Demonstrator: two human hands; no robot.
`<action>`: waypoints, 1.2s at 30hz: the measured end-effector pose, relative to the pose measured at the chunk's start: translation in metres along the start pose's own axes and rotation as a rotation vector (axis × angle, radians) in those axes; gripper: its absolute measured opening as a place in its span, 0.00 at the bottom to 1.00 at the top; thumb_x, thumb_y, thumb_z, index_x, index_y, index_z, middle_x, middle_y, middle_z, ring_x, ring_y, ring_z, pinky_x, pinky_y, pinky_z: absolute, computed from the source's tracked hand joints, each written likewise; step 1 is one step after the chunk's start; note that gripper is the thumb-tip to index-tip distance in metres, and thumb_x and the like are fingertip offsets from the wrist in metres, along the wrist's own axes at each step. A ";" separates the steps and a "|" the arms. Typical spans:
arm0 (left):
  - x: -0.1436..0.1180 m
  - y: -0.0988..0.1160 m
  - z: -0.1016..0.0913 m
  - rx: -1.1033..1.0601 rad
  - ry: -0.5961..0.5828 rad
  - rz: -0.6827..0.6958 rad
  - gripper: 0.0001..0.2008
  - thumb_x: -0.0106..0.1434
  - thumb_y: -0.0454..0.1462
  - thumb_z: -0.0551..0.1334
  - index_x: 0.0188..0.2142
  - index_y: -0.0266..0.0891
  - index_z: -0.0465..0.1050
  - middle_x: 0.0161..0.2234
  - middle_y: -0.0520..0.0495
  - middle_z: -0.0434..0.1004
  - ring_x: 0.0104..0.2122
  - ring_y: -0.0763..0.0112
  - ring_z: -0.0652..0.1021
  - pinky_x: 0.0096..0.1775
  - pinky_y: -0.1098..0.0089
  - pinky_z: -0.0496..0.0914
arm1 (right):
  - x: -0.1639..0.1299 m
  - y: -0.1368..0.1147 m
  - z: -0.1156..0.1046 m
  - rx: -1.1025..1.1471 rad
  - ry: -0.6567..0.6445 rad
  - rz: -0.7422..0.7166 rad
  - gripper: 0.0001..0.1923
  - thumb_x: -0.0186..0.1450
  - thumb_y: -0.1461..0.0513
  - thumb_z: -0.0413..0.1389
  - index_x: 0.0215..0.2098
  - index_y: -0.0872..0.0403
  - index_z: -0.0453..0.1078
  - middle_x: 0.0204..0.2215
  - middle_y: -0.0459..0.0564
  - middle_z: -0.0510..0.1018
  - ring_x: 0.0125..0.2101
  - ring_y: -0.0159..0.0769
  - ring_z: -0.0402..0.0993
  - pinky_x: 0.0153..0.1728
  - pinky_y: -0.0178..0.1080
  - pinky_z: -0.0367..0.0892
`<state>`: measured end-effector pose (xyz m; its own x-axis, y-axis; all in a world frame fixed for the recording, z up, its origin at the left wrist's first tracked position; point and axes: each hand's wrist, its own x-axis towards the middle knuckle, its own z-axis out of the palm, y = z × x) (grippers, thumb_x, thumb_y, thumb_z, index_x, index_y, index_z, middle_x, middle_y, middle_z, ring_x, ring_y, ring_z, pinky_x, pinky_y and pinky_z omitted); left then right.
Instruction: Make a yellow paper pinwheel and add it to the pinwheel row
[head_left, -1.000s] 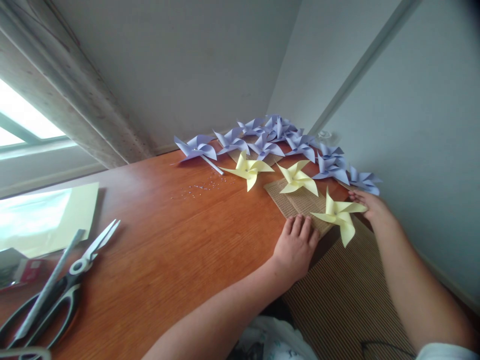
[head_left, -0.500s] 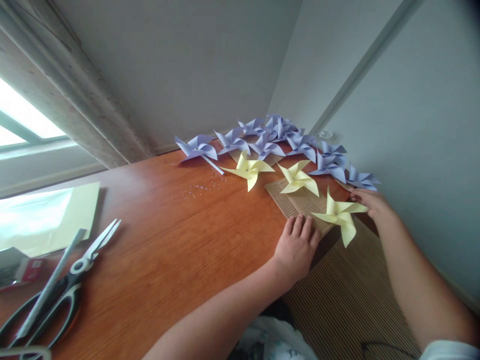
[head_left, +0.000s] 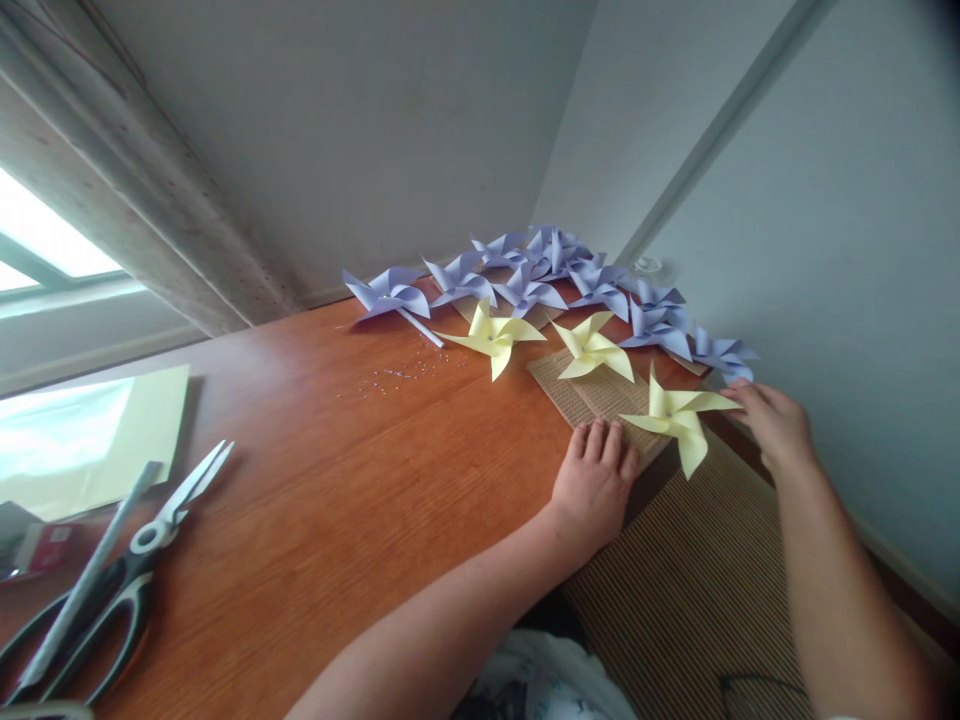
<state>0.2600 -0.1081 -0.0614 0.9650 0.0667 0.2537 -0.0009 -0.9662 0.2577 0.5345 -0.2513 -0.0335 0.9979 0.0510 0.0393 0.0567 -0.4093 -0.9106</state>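
Note:
My left hand point(head_left: 596, 475) lies on the near edge of a piece of brown cardboard point(head_left: 559, 385), its fingers stretched out flat. At the table's right corner, my right hand point(head_left: 776, 425) has its fingers pinched at the blade tip of a yellow paper pinwheel point(head_left: 673, 412). That pinwheel rests partly over the cardboard and partly past the table edge. A second yellow pinwheel point(head_left: 592, 347) sits on the far part of the cardboard, and a third yellow pinwheel point(head_left: 491, 338) is to its left. A purple pinwheel point(head_left: 721, 350) lies just beyond my right fingertips.
Several purple pinwheels point(head_left: 529, 290) line the back of the wooden table point(head_left: 360, 480). One purple pinwheel point(head_left: 386, 293) has a paper stick. Tiny beads point(head_left: 401, 375) are scattered nearby. At left are scissors point(head_left: 142, 560), a rolled paper stick point(head_left: 97, 565), yellow paper point(head_left: 161, 410) and a small box point(head_left: 45, 545).
My right hand has moved slightly right, and the nearest yellow pinwheel has turned or lifted a little with it. My left hand stays on the cardboard. The view has shifted slightly.

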 end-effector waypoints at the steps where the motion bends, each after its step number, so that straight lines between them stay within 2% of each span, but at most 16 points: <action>1: 0.001 -0.001 0.000 0.002 0.006 0.000 0.30 0.67 0.44 0.57 0.65 0.32 0.60 0.69 0.30 0.58 0.66 0.44 0.62 0.65 0.46 0.52 | -0.004 0.002 -0.003 0.011 0.030 -0.039 0.03 0.64 0.65 0.62 0.32 0.55 0.78 0.33 0.54 0.81 0.30 0.36 0.76 0.38 0.42 0.72; 5: 0.008 -0.006 -0.001 0.002 0.023 -0.003 0.29 0.67 0.43 0.58 0.64 0.34 0.62 0.68 0.31 0.59 0.66 0.46 0.62 0.65 0.47 0.54 | -0.021 0.009 -0.012 0.040 0.099 -0.141 0.06 0.62 0.67 0.62 0.36 0.54 0.79 0.36 0.54 0.82 0.32 0.37 0.77 0.40 0.42 0.72; 8: 0.011 -0.007 -0.003 0.017 0.027 -0.003 0.27 0.69 0.43 0.55 0.65 0.37 0.62 0.67 0.33 0.60 0.66 0.47 0.62 0.64 0.47 0.55 | -0.031 0.014 -0.016 0.060 0.111 -0.169 0.06 0.61 0.66 0.61 0.36 0.53 0.79 0.35 0.55 0.82 0.31 0.37 0.78 0.38 0.42 0.72; 11: 0.013 -0.006 -0.003 0.021 0.042 -0.016 0.27 0.69 0.44 0.56 0.64 0.35 0.63 0.67 0.32 0.59 0.65 0.45 0.63 0.64 0.47 0.55 | -0.041 0.017 -0.015 0.088 0.112 -0.187 0.06 0.61 0.65 0.61 0.36 0.53 0.79 0.36 0.56 0.82 0.30 0.36 0.78 0.36 0.41 0.72; 17: 0.016 -0.002 0.002 -0.002 0.067 -0.035 0.28 0.68 0.45 0.57 0.63 0.34 0.63 0.67 0.30 0.59 0.65 0.44 0.63 0.64 0.46 0.55 | -0.063 0.016 -0.005 0.128 0.085 -0.239 0.11 0.58 0.57 0.64 0.38 0.54 0.79 0.36 0.56 0.83 0.31 0.39 0.79 0.34 0.42 0.72; 22: 0.020 -0.002 0.005 -0.007 0.048 -0.059 0.30 0.68 0.47 0.57 0.64 0.31 0.61 0.68 0.28 0.57 0.66 0.43 0.62 0.65 0.48 0.54 | -0.088 0.009 0.006 0.156 0.057 -0.260 0.18 0.58 0.51 0.64 0.40 0.55 0.79 0.36 0.53 0.83 0.29 0.35 0.77 0.32 0.39 0.71; 27: 0.021 -0.002 0.004 -0.013 0.052 -0.045 0.36 0.64 0.50 0.62 0.65 0.32 0.59 0.70 0.28 0.54 0.67 0.43 0.60 0.65 0.47 0.53 | -0.120 -0.002 0.019 0.227 -0.025 -0.269 0.17 0.60 0.51 0.65 0.40 0.55 0.79 0.34 0.51 0.82 0.28 0.31 0.75 0.32 0.36 0.69; 32: 0.009 -0.003 -0.011 -0.027 0.098 -0.016 0.35 0.66 0.50 0.61 0.65 0.32 0.60 0.69 0.29 0.56 0.69 0.46 0.58 0.67 0.50 0.53 | -0.158 -0.023 0.041 0.254 -0.082 -0.333 0.15 0.64 0.51 0.63 0.38 0.55 0.79 0.35 0.52 0.82 0.27 0.31 0.74 0.31 0.36 0.68; 36: -0.028 -0.016 -0.042 -0.004 0.085 -0.039 0.26 0.69 0.43 0.57 0.63 0.33 0.63 0.67 0.33 0.62 0.67 0.48 0.61 0.66 0.52 0.56 | -0.195 -0.044 0.072 0.266 -0.260 -0.347 0.14 0.66 0.52 0.60 0.37 0.54 0.78 0.34 0.52 0.82 0.29 0.34 0.76 0.32 0.37 0.71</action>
<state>0.2224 -0.0837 -0.0334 0.9385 0.1257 0.3215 0.0355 -0.9615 0.2723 0.3350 -0.1780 -0.0306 0.8790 0.3821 0.2854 0.3403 -0.0832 -0.9366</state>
